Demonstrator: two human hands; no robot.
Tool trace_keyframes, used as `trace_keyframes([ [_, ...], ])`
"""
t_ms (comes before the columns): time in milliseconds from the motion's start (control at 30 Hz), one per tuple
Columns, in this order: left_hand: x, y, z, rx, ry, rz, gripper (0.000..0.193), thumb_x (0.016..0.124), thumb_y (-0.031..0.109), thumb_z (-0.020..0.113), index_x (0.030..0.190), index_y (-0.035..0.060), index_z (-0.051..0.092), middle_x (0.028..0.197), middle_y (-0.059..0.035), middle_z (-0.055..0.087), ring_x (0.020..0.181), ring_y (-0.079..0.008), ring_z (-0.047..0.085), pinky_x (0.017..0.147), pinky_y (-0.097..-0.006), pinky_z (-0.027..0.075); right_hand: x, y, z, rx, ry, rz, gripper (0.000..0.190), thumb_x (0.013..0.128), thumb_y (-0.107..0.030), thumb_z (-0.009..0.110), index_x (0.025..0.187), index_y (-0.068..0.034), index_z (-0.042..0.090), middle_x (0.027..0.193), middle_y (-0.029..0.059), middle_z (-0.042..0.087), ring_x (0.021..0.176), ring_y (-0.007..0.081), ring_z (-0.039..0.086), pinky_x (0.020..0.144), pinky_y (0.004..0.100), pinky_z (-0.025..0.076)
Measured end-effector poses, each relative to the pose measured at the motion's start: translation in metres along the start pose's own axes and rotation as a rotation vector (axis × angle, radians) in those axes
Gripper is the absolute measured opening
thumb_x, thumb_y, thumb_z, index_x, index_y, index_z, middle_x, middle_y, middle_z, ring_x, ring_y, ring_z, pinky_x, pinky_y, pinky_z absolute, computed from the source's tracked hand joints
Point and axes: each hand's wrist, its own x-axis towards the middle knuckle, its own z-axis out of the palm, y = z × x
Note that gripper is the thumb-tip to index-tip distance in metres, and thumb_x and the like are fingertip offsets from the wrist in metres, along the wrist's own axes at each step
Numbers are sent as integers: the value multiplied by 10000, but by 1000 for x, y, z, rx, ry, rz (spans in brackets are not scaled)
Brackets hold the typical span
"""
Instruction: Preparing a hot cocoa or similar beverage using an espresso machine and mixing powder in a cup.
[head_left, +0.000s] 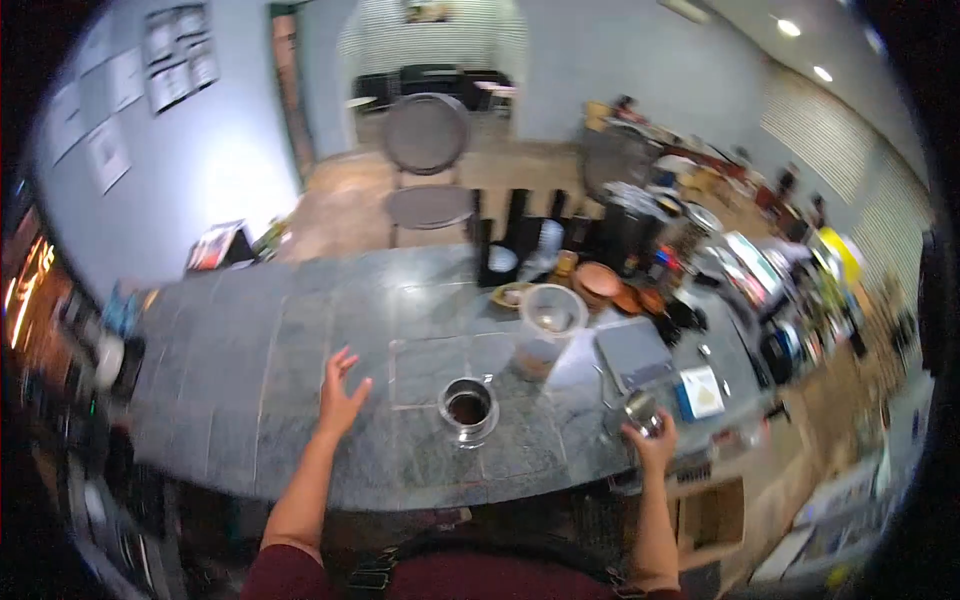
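My left hand (343, 397) hovers over the left part of the tiled stone counter (300, 420), fingers apart and holding nothing. In front of me stands a small round metal vessel (451, 424), which looks like a drip coffee filter, set on clear glass. Something dark brown fills its inside; grounds or liquid, I cannot tell. My right hand (654, 444) grips a small shiny metal cup (643, 409) near the counter's right front edge. The cup is tilted and its inside is hard to make out. Just beyond it lies a flat grey device (634, 352), perhaps a scale.
A tall translucent container (551, 330) stands behind the metal vessel. Next to my right hand is a blue and white box (701, 394). Terracotta-coloured bowls (598, 280) and black holders (517, 232) crowd the back right. A dark chair (427, 150) stands beyond the counter.
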Motion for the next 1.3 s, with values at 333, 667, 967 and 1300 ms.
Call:
trace_keyframes([
  [333, -277, 127, -9, -50, 584, -369, 385, 788, 90, 605, 1126, 14, 437, 1125, -136, 544, 1089, -222, 513, 940, -359, 381, -23, -135, -8, 583, -370, -276, 732, 524, 27, 768, 1179, 34, 444, 1038, 100, 563, 909, 185, 575, 692, 282, 516],
  [667, -403, 203, -76, -265, 708, -270, 439, 835, 122, 585, 1219, 27, 396, 1230, -112, 449, 1192, -210, 413, 1017, -360, 302, -310, -334, 132, 464, -1343, -626, 685, 408, -242, 900, 970, -33, 567, 902, 38, 596, 821, 136, 584, 634, 248, 499],
  [967, -650, 235, -163, -466, 1143, -236, 538, 867, 138, 563, 1300, 46, 257, 1286, -105, 358, 1209, -188, 367, 1005, -355, 309, -618, -370, 116, 593, -2044, -646, 660, 476, -185, 885, 1013, -3, 548, 966, 82, 609, 897, 156, 589, 725, 310, 506],
  [1300, -847, 250, -200, -288, 1699, -376, 660, 823, 82, 613, 1283, 35, 142, 1227, -108, 335, 1162, -184, 392, 964, -326, 357, -863, -367, 66, 694, -2650, -518, 606, 580, -166, 840, 1073, 8, 534, 1007, 75, 592, 899, 132, 568, 723, 265, 494],
])
